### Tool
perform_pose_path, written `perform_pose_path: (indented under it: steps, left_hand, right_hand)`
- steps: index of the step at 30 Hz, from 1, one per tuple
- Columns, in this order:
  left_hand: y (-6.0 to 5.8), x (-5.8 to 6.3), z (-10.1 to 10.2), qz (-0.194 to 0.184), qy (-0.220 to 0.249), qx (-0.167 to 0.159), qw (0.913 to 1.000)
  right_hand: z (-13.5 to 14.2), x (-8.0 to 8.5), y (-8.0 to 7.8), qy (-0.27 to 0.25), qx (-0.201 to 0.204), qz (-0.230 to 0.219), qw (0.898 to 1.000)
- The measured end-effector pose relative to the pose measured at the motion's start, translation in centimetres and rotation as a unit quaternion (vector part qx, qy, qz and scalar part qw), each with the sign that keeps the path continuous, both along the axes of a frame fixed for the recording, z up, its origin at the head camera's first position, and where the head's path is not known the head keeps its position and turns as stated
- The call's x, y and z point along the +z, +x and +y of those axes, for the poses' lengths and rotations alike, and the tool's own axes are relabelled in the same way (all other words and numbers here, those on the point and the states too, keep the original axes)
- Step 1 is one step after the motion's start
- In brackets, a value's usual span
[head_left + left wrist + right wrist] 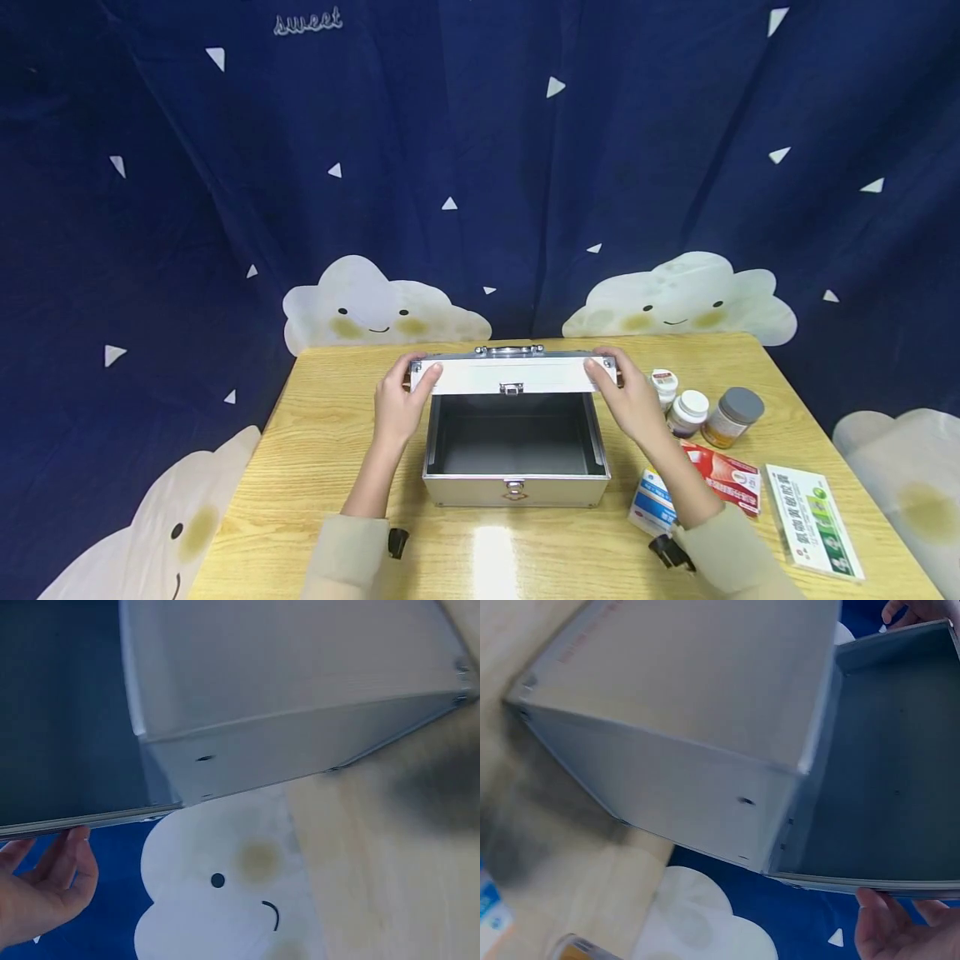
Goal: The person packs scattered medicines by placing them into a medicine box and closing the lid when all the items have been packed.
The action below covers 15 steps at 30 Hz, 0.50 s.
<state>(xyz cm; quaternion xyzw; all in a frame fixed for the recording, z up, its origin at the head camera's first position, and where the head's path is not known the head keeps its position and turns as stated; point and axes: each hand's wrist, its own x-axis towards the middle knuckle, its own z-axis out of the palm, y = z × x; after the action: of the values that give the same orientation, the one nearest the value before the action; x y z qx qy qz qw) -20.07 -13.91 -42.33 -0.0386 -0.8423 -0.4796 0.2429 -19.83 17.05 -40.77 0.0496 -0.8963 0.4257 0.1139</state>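
Note:
A silver metal case [517,492] with a dark grey interior stands on the wooden table, its hinged lid [468,377] raised. A carrying handle [510,350] and a latch [512,388] show on the lid. My left hand [401,404] grips the lid's left corner, thumb on the front face. At the right corner, my right hand [628,402] holds the lid the same way. Fingers [67,870] curl at the lid's edge in the left wrist view. The right wrist view also shows fingers [874,922] at the lid's edge, beside its hollow inner side.
Right of the case stand a small white bottle [664,385], a white-capped bottle [687,414] and a grey-capped jar [732,417]. Nearer lie a red box [727,477], a blue-and-white box [651,506] and a white-and-green box [816,521]. A dark blue curtain [480,150] hangs behind.

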Motion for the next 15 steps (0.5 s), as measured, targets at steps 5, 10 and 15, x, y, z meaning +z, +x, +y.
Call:
perform_pose_path:
  steps: [5,10,15]
  left_hand:
    - [-0.8,1.3,0.1,-0.052,0.003,0.010,0.9986]
    - [-1.6,2.1,0.2,-0.073,-0.007,0.016,0.9972]
    - [-2.3,2.7,0.2,-0.095,-0.003,0.022,0.9953]
  right_hand:
    - [0.1,1.0,-1.0,0.027,0.003,-0.032,0.999]
    - [0.0,1.8,-1.9,0.041,-0.002,-0.045,0.998]
    - [-0.2,2.4,-2.7,0.054,-0.011,-0.056,0.997]
